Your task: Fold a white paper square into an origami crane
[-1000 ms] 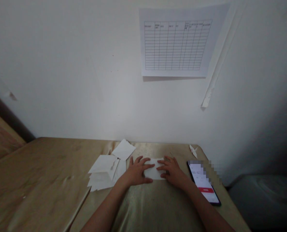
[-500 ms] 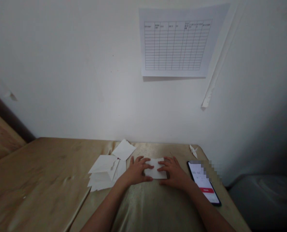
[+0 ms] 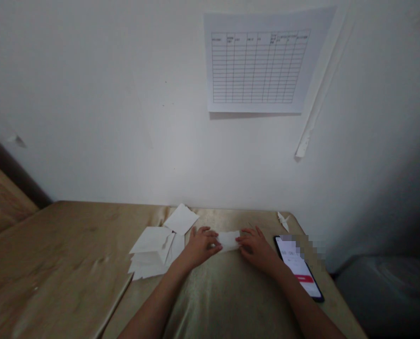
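Between my two hands is a small sheet of white paper (image 3: 229,240), its near edge lifted and curled up from the table. My left hand (image 3: 205,246) pinches its left end between thumb and fingers. At the other end, my right hand (image 3: 254,247) grips the near right corner with thumb and forefinger. Left of my left hand lies a loose stack of white paper squares (image 3: 149,252), with a single paper square (image 3: 181,219) behind it. A small folded paper bird (image 3: 283,220) sits at the table's back right corner.
A phone (image 3: 300,273) with a lit screen lies right of my right forearm. The table (image 3: 72,273) has a tan, creased cover and meets a white wall. On the wall hangs a printed grid sheet (image 3: 255,66). A dark grey rounded object (image 3: 386,292) stands beyond the right edge.
The near edge of the paper has been raised away from me, so less of its face shows. Both hands have moved slightly away from me, and their thumbs have closed in toward the fingers.
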Available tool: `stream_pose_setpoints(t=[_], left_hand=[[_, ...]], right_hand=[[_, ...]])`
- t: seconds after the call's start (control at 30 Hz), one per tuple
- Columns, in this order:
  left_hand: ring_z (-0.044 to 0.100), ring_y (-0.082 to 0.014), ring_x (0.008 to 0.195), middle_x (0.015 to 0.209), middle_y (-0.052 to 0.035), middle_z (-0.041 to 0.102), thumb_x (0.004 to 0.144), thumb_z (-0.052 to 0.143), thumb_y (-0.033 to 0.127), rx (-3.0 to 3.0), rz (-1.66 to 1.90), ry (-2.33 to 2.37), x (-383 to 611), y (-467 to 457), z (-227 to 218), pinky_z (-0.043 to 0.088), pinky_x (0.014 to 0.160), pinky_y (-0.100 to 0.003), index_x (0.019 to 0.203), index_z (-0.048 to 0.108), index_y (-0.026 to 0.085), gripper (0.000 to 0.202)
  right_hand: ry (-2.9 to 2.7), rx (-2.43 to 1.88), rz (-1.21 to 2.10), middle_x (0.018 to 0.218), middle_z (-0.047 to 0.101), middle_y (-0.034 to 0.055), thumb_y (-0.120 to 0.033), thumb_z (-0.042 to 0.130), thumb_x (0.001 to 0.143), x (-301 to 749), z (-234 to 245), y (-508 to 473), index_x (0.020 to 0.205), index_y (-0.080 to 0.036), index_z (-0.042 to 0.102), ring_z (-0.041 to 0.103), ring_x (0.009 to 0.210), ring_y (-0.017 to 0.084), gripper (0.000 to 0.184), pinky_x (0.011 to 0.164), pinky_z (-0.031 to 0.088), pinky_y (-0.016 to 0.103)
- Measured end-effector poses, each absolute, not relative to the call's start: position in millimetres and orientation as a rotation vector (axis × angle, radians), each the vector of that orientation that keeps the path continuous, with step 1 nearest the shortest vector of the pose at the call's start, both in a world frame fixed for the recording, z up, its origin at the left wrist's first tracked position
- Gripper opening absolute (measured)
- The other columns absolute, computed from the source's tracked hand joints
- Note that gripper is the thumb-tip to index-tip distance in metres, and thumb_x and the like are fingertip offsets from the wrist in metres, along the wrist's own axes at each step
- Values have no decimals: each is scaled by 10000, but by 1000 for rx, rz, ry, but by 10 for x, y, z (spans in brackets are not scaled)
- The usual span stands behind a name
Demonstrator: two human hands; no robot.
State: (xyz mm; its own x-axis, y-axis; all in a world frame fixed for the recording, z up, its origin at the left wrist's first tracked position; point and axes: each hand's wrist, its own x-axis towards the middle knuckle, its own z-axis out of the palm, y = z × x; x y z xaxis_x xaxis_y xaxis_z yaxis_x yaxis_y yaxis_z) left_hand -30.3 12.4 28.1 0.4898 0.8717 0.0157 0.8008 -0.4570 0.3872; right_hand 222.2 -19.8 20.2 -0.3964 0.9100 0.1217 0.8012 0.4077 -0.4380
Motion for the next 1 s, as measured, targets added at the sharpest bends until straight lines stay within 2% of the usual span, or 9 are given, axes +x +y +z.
stream_pose_setpoints(t=[0.1,0.3,0.43,0.57,0.7,0.83,0.9,1.0], left_hand=[[421,-347,1397,1331,-15,677,911,619,488,2390,308,1393,-301,131,276,155,1175,-679,1003,783,331,245],[415,-339,1413,1284,-20,707,915,604,535,2351,349,1352,-309,126,288,114,1183,-686,1062,762,322,303],[445,-318,1395,1249,-22,726,929,568,563,2353,392,1328,-296,129,273,90,1199,-659,1068,757,322,337],[486,-307,1363,1234,-25,734,935,577,516,2355,422,1347,-275,136,270,110,1209,-629,1063,756,307,303],[492,-312,1354,1269,-37,714,917,608,486,2351,398,1381,-268,144,265,133,1202,-634,1142,725,308,310],[497,-312,1338,1283,-66,687,863,687,388,2358,432,1408,-253,166,200,147,1188,-650,1333,605,313,482],[547,-281,1267,1189,-58,708,857,694,329,2334,464,1446,-233,174,163,169,1190,-631,1450,479,299,630],[561,-254,1233,1185,-42,691,871,675,274,2338,488,1459,-202,167,132,192,1189,-614,1499,396,323,689]], right_hand=[[-2274,-1530,427,1279,684,76,-253,528,914,2228,149,-159,1147,-249,709,479,1365,228,295,1231,96,558],[-2225,-1558,405,1244,689,103,-273,488,950,2238,128,-129,1016,-215,736,524,1315,218,263,1232,113,529],[-2188,-1599,368,1207,700,98,-281,495,952,2221,148,-139,997,-225,740,575,1238,232,255,1220,75,573],[-2144,-1665,309,1164,714,91,-267,484,958,2166,134,-154,982,-240,741,581,1210,254,260,1196,29,634],[-2075,-1718,266,1106,729,89,-254,490,959,2099,97,-169,946,-233,741,595,1166,257,252,1186,-13,648],[-1949,-1768,196,1025,744,76,-241,483,969,2040,64,-193,882,-225,738,607,1108,244,270,1177,-33,654],[-1919,-1775,166,1014,746,71,-235,486,969,2018,41,-202,870,-223,734,607,1098,243,267,1172,-36,658],[-1907,-1775,136,990,749,58,-227,504,964,2000,-8,-204,879,-224,727,605,1097,249,239,1169,-25,662]])
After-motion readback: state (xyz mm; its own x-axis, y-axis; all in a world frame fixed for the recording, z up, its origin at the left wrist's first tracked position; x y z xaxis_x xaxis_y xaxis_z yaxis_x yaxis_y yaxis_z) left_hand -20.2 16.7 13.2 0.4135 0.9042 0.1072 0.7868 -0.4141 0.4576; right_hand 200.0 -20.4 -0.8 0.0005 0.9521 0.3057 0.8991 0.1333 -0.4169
